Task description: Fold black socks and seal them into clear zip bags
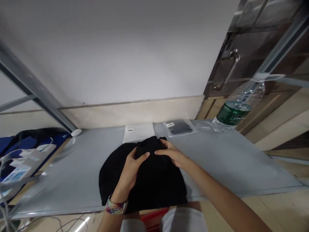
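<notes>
A black garment (pixel 154 187) lies spread at the front edge of the grey table, its lower edge reaching the table's rim; its exact kind does not show. My left hand (pixel 132 166) grips the gathered upper part from the left, thumb on top and the other fingers behind the cloth. From the right, my right hand (pixel 172 153) pinches the same raised bunch, its thumb close to the left one. Behind the garment lie a white packet (pixel 140 131) with a label and a clear bag (pixel 181 128) with something dark inside.
A large water bottle (pixel 235 111) with a green label stands or hangs tilted by the metal post at the right. Power strips (pixel 26 164) with plugs and cables sit at the left. A white wall closes off the back of the table (pixel 217 158).
</notes>
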Action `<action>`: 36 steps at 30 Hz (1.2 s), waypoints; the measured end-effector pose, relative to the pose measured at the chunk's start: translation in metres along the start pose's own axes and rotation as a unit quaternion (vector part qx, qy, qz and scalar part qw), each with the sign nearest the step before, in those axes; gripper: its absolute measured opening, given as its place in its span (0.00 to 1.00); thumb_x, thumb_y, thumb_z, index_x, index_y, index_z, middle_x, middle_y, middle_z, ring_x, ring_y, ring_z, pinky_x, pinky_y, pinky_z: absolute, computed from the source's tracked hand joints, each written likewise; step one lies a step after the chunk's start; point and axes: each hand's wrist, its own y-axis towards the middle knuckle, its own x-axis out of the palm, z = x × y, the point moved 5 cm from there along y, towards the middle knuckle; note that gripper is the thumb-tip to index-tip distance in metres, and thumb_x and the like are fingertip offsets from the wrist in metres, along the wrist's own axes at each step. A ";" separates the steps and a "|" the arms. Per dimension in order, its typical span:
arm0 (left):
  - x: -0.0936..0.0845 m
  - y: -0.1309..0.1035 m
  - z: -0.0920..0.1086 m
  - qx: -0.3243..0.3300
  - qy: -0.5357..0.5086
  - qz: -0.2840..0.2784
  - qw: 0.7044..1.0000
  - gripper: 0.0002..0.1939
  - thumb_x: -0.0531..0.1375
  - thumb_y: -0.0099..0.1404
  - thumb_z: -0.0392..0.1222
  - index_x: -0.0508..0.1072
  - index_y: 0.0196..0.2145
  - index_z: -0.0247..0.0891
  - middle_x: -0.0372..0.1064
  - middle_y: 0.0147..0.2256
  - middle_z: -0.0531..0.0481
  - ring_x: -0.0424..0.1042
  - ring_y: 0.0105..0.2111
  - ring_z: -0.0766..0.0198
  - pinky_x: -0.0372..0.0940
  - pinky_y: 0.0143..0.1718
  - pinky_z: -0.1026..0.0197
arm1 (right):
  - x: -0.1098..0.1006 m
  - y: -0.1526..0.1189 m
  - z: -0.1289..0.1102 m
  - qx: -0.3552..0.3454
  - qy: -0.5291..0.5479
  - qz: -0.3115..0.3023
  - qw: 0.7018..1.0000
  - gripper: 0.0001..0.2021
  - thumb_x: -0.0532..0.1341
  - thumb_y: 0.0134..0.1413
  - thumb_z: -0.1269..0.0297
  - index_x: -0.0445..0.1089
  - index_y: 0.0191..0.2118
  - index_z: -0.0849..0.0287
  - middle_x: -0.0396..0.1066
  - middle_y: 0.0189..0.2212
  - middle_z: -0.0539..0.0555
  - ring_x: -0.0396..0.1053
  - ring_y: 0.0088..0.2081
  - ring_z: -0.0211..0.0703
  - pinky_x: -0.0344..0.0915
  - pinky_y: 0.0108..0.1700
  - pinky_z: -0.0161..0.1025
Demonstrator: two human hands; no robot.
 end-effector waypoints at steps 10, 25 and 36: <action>0.005 0.002 0.000 0.000 -0.062 0.014 0.998 0.23 0.80 0.53 0.47 0.85 0.45 0.37 0.85 0.46 0.42 0.83 0.50 0.46 0.77 0.52 0.54 | 0.005 -0.004 -0.005 -0.021 0.050 -0.018 0.998 0.29 0.81 0.40 0.59 0.77 0.51 0.50 0.82 0.46 0.51 0.80 0.48 0.50 0.74 0.54 0.45; -0.001 0.002 0.021 0.033 0.079 -0.012 0.996 0.26 0.75 0.60 0.60 0.84 0.45 0.35 0.85 0.41 0.41 0.84 0.41 0.48 0.77 0.43 0.54 | 0.008 -0.008 0.009 0.141 0.086 -0.040 0.985 0.25 0.80 0.35 0.69 0.77 0.43 0.56 0.82 0.35 0.50 0.80 0.35 0.44 0.75 0.42 0.41; -0.002 0.012 0.030 0.064 0.201 -0.060 0.976 0.23 0.71 0.64 0.61 0.85 0.44 0.37 0.84 0.39 0.44 0.83 0.42 0.48 0.76 0.42 0.56 | 0.004 -0.010 0.009 0.141 0.075 -0.042 0.986 0.26 0.82 0.36 0.66 0.76 0.45 0.56 0.82 0.38 0.52 0.81 0.38 0.45 0.77 0.43 0.41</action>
